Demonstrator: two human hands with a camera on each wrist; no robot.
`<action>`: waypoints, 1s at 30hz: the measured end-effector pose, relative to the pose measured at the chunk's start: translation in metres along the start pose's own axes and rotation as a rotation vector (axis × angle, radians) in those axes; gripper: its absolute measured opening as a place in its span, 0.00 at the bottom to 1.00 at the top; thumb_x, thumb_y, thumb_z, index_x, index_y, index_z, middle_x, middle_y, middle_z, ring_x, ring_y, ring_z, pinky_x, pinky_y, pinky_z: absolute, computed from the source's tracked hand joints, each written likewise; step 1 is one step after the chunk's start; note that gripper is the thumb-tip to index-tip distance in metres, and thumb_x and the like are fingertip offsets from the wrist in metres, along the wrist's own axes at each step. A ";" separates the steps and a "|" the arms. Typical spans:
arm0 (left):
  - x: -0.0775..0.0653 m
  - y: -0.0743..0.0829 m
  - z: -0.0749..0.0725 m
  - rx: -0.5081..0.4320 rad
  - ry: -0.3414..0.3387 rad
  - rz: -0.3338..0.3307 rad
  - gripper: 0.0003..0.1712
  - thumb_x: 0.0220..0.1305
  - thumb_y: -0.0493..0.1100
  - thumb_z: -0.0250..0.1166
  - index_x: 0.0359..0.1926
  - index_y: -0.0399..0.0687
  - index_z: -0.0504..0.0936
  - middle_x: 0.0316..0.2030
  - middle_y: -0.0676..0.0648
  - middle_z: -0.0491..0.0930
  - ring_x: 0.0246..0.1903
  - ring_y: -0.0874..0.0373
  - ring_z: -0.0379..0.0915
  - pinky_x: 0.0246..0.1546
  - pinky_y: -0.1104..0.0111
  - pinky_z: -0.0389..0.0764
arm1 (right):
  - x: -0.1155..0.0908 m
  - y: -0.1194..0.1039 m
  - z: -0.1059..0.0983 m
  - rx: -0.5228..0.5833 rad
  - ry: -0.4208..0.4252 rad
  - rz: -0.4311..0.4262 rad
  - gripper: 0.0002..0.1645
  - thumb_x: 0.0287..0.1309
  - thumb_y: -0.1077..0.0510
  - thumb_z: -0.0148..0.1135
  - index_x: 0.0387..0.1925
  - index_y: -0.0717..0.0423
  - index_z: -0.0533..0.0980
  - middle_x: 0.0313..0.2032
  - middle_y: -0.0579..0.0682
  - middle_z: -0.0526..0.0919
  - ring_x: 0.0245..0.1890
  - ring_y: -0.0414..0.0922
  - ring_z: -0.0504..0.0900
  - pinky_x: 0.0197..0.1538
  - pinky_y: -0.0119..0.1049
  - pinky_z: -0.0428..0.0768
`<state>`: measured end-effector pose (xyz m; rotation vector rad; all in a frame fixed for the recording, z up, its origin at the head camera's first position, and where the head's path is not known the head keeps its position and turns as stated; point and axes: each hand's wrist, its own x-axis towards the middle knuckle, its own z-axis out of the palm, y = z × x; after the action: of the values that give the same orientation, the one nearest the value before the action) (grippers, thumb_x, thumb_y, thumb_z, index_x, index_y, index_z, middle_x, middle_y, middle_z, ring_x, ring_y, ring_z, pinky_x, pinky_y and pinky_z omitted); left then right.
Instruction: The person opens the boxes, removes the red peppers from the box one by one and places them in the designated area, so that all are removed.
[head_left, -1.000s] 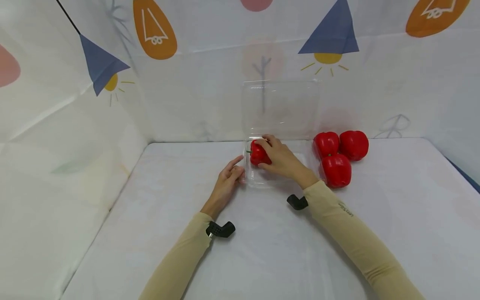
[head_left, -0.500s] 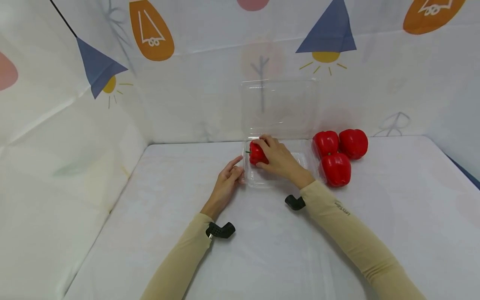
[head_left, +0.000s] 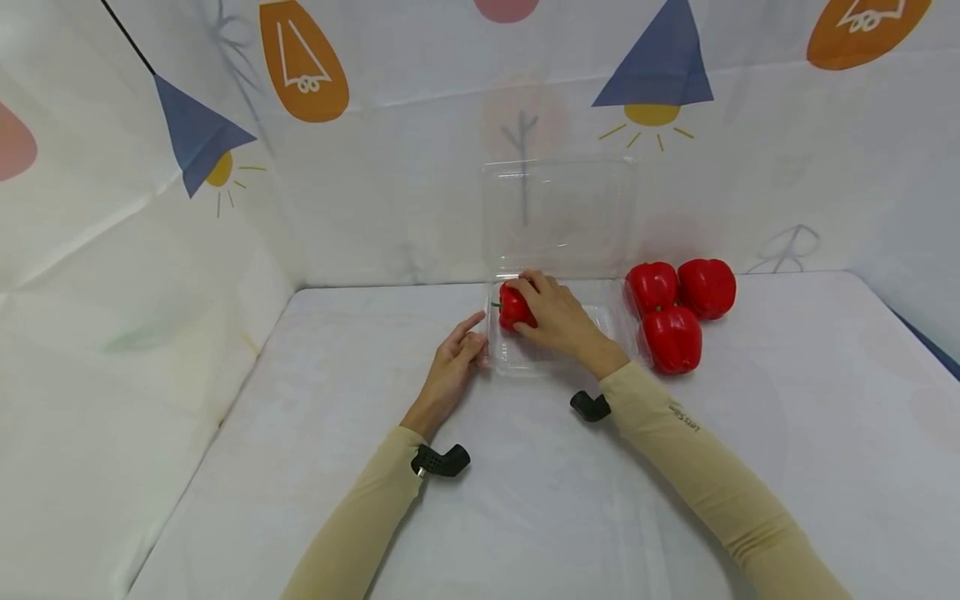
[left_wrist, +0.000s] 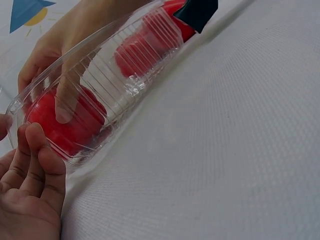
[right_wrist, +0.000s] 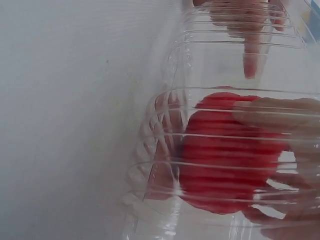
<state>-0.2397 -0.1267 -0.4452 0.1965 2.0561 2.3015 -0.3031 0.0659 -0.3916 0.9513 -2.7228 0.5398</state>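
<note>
In the head view, my right hand (head_left: 558, 317) reaches into a clear plastic clamshell container (head_left: 517, 365) and grips a red bell pepper (head_left: 513, 310) at its left end. The pepper lies on its side, its green stem pointing left. Through the clear wall in the left wrist view, a finger lies across the pepper (left_wrist: 82, 122). My left hand (head_left: 450, 367) is at the container's left side, its fingertips touching the wall or very close to it. The right wrist view shows the gripped pepper (right_wrist: 230, 155) behind the ribbed plastic.
Three more red bell peppers stand clustered just right of the container, the nearest pepper (head_left: 672, 340) close against its wall. The raised clear lid (head_left: 562, 217) leans up by the patterned cloth wall (head_left: 412, 183). A white cloth covers the table (head_left: 525, 500).
Both hands and the pepper keep nearly the same places. The head view has shifted slightly, and the right hand with the pepper sits a touch further left than a second ago.
</note>
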 end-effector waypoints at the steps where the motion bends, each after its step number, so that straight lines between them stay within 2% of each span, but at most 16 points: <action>1: 0.000 0.000 0.000 -0.002 0.001 -0.002 0.25 0.71 0.43 0.52 0.67 0.50 0.64 0.29 0.53 0.70 0.30 0.62 0.68 0.35 0.75 0.75 | 0.000 0.000 0.000 -0.003 0.002 -0.002 0.37 0.52 0.54 0.68 0.62 0.54 0.64 0.59 0.58 0.66 0.59 0.55 0.69 0.59 0.53 0.73; 11: -0.001 0.001 0.001 0.016 0.008 0.000 0.25 0.71 0.42 0.51 0.67 0.48 0.64 0.29 0.54 0.70 0.29 0.63 0.67 0.35 0.74 0.73 | -0.005 0.000 -0.002 -0.002 0.020 -0.014 0.36 0.52 0.54 0.68 0.61 0.54 0.64 0.60 0.58 0.67 0.58 0.55 0.69 0.58 0.53 0.73; 21: -0.001 0.001 0.001 0.002 0.004 -0.027 0.24 0.71 0.44 0.51 0.67 0.52 0.64 0.30 0.53 0.71 0.31 0.61 0.68 0.38 0.73 0.73 | -0.012 0.001 -0.003 0.017 0.002 0.000 0.37 0.52 0.54 0.67 0.62 0.54 0.63 0.61 0.57 0.65 0.59 0.54 0.67 0.59 0.53 0.73; 30: -0.001 0.001 0.001 -0.087 0.000 -0.030 0.25 0.70 0.41 0.52 0.67 0.47 0.65 0.30 0.55 0.72 0.29 0.64 0.69 0.36 0.75 0.74 | -0.019 0.000 -0.007 0.018 0.000 0.004 0.37 0.52 0.55 0.66 0.63 0.53 0.63 0.61 0.57 0.66 0.60 0.54 0.67 0.59 0.53 0.73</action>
<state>-0.2387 -0.1261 -0.4442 0.1608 1.9405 2.3673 -0.2884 0.0794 -0.3907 0.9507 -2.7252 0.5657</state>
